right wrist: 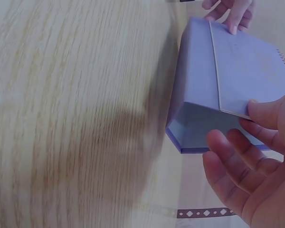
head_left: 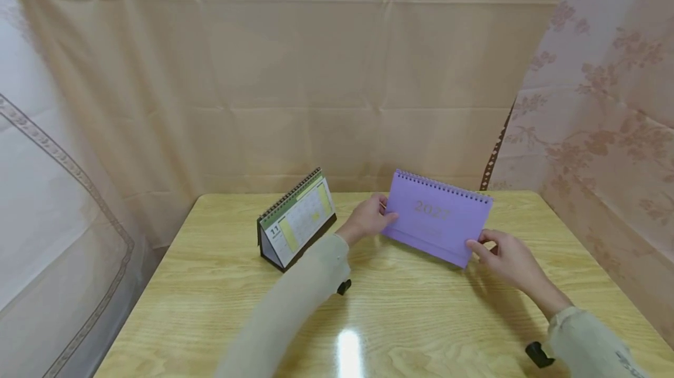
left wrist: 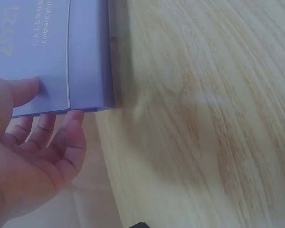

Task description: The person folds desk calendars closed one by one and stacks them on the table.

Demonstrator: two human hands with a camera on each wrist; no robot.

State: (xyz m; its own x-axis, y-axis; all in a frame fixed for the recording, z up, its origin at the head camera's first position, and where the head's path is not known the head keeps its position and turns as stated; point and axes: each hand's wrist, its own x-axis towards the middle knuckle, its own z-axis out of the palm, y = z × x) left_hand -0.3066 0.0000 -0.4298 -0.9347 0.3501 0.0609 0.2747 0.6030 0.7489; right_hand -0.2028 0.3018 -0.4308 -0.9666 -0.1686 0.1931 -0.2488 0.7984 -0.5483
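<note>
A purple spiral-bound desk calendar marked 2027 is held between both hands, leaning with its right side lower. Its shadow falls on the table beneath; whether any edge touches the wood I cannot tell. The left hand grips its left edge, with the thumb on the cover and the fingers behind. At the opposite edge, the right hand pinches the cover between thumb and index finger, its other fingers near the hollow open end of the stand. A second desk calendar, green and white showing 11, stands left of the left hand.
Both calendars are over a light wood-grain table. A beige curtain hangs behind its far edge. White cloth hangs at the left, and pink floral cloth borders the right side.
</note>
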